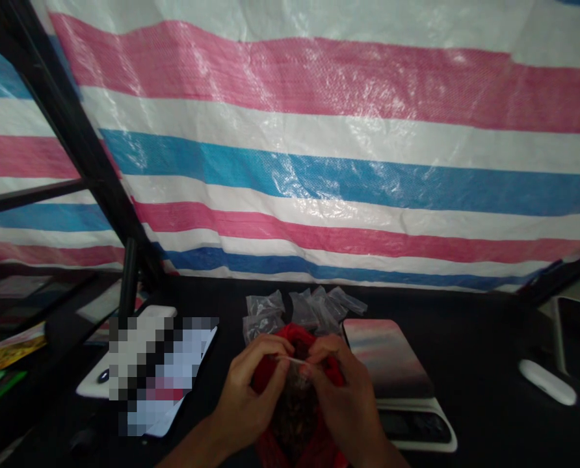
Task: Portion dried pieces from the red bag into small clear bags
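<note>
Both hands meet over a red bag (297,335) at the front middle of the black table. Between thumb and fingers, my left hand (248,390) pinches one side of the top edge of a small clear plastic bag (297,372). The other side of that edge is pinched by my right hand (348,396). Below, the open red bag holds loose dark brown bits (294,419), too dim to name. My fingers partly hide the clear bag, and I cannot tell whether anything is in it.
Several small clear bags (319,309) lie behind the red bag. A digital scale (417,432) stands on the right, near a white oblong case (547,382). Leftward are a white device (153,318) and a yellow packet (21,348). A striped tarpaulin (319,172) hangs behind, beside black frame bars (65,117).
</note>
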A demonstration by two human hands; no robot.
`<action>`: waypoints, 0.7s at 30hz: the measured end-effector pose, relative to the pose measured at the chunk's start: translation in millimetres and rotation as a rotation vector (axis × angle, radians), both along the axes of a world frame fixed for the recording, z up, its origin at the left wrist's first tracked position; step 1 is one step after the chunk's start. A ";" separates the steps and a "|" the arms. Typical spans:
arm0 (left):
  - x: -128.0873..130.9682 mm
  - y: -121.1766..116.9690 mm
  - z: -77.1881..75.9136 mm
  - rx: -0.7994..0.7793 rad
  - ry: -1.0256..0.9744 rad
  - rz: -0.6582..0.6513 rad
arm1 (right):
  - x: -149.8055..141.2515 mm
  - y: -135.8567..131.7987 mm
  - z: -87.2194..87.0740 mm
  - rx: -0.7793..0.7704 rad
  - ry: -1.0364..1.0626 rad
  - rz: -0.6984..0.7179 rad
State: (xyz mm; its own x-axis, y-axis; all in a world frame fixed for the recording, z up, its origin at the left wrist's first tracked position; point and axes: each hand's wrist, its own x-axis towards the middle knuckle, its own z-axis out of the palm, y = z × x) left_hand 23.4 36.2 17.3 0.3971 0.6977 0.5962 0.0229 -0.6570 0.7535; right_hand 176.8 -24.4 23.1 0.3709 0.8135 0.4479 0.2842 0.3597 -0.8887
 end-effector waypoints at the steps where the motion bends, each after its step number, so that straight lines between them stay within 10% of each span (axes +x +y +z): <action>1: -0.2 -0.3 0.5 0.010 0.013 -0.009 | -0.3 -0.1 -1.1 -0.001 -0.014 0.005; 21: 0.3 3.2 -9.3 0.247 0.057 -0.015 | -11.6 -8.8 -1.7 0.067 -0.299 0.086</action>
